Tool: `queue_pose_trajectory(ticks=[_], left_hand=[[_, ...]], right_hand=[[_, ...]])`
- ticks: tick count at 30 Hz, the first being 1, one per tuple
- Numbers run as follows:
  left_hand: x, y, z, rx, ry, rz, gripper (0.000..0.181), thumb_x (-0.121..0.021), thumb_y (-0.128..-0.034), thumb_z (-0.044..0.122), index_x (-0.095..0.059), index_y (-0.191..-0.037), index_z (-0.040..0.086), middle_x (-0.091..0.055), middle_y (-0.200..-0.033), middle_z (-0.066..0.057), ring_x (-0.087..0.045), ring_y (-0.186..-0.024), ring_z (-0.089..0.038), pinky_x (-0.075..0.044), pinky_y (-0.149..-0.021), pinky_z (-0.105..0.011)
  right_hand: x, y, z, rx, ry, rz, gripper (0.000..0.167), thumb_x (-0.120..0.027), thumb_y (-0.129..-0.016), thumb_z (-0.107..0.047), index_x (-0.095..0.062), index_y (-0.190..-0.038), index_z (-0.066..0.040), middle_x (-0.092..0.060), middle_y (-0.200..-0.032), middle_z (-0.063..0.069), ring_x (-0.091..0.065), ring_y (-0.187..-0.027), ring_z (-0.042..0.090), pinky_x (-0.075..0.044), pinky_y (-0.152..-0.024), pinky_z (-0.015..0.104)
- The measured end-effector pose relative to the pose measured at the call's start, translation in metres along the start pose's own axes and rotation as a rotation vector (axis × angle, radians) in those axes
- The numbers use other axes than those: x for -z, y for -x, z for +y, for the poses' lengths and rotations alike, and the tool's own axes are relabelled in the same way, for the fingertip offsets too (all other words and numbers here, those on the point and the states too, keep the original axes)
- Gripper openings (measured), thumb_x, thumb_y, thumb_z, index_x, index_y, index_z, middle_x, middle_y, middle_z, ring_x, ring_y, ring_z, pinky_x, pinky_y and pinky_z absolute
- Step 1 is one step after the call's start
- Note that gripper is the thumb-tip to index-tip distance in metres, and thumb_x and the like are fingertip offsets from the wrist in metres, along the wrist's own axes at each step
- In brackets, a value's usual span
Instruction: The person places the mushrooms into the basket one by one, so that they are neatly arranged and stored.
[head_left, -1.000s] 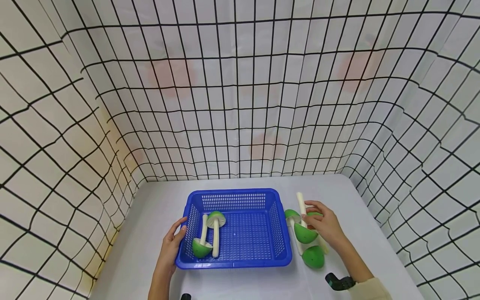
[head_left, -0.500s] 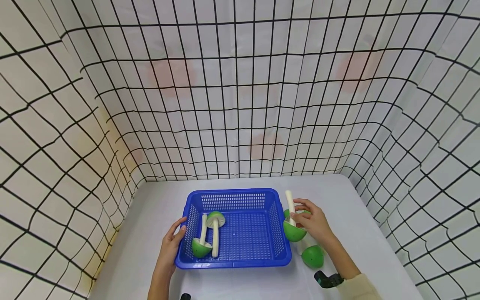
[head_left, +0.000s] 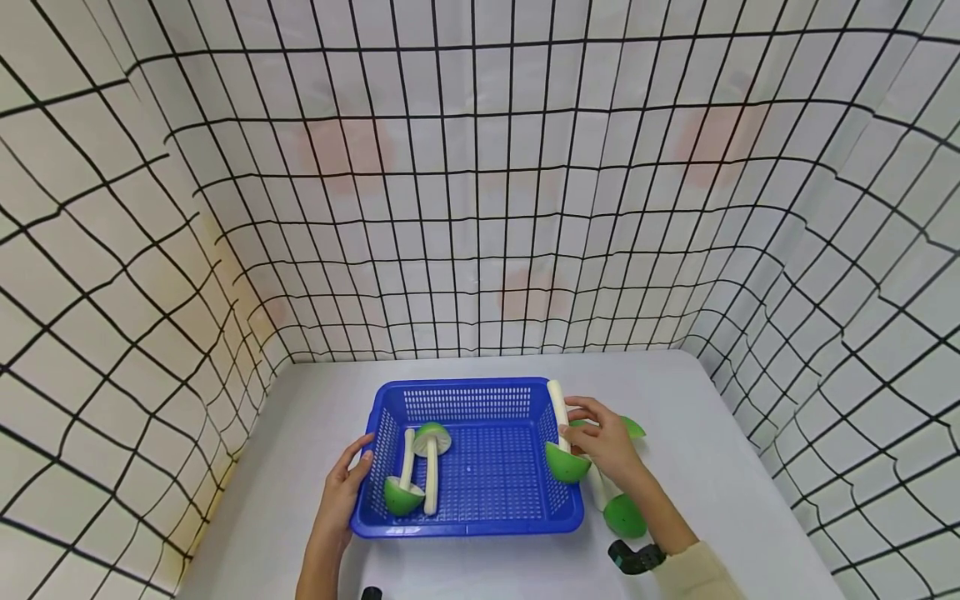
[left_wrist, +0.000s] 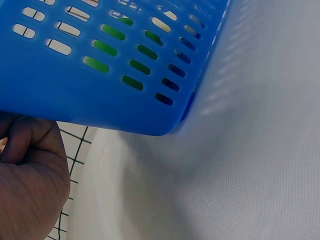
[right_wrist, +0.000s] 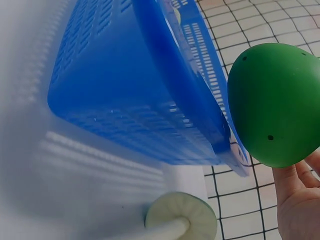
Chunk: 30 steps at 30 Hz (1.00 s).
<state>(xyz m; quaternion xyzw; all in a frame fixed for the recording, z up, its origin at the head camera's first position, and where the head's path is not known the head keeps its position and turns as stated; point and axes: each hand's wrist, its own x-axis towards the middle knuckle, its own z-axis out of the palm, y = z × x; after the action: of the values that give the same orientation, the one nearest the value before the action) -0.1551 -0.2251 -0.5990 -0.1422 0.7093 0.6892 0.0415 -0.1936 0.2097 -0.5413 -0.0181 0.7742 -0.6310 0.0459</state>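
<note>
Head view: the right hand [head_left: 603, 446] pinches the stem of a green-capped mushroom [head_left: 567, 463] between thumb and fingers. Its stem rises above the fingertips, slightly tilted; its cap hangs just below them, at the right-hand rim of the blue basket [head_left: 465, 528]. Contact between cap and basket cannot be determined. The left hand [head_left: 347, 479] holds the opposite rim, thumb and fingers bent against it; their full reach is hidden. Two mushrooms [head_left: 431, 437] lie side by side inside, just right of the left fingertips. Loose mushrooms [head_left: 625, 516] lie on the white table [head_left: 285, 467] below and behind the right fingers, partly covered; count unconfirmed. Right wrist view: the held cap, marked with small dark spots, partly hides the fingers.
</note>
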Motion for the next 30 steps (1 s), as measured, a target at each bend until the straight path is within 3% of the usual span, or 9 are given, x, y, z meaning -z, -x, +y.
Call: queue_pose_trajectory(ticks=[8,19,30], left_hand=[[0.000,0.003,0.004,-0.007,0.017,-0.001,0.054,-0.055,-0.1057,0.046,-0.045,-0.155,0.027,-0.050,-0.150,-0.018,-0.063,-0.111,-0.024,-0.056,-0.085,-0.029],[-0.001,0.002,0.002,-0.004,0.011,-0.001,0.054,-0.054,-0.1059,0.045,-0.044,-0.156,0.027,-0.048,-0.153,-0.016,-0.064,-0.111,-0.022,-0.057,-0.086,-0.030],[-0.001,0.004,0.002,-0.019,0.011,0.011,0.056,-0.057,-0.1032,0.050,-0.048,-0.153,0.026,-0.053,-0.146,-0.018,-0.065,-0.108,-0.023,-0.059,-0.085,-0.032]], right_hand=[[-0.016,-0.001,-0.003,0.004,0.010,-0.010,0.050,-0.076,-0.094,-0.016,-0.057,-0.141,-0.012,-0.061,-0.122,0.021,-0.067,-0.076,0.012,-0.060,-0.065,0.029],[-0.033,-0.008,0.002,0.023,0.036,-0.054,0.050,-0.075,-0.095,-0.015,-0.056,-0.142,-0.015,-0.062,-0.120,0.016,-0.070,-0.080,0.013,-0.060,-0.066,0.030],[-0.050,-0.009,0.004,0.086,0.045,-0.109,0.049,-0.073,-0.096,-0.014,-0.055,-0.142,-0.008,-0.063,-0.118,0.021,-0.068,-0.071,0.013,-0.057,-0.061,0.027]])
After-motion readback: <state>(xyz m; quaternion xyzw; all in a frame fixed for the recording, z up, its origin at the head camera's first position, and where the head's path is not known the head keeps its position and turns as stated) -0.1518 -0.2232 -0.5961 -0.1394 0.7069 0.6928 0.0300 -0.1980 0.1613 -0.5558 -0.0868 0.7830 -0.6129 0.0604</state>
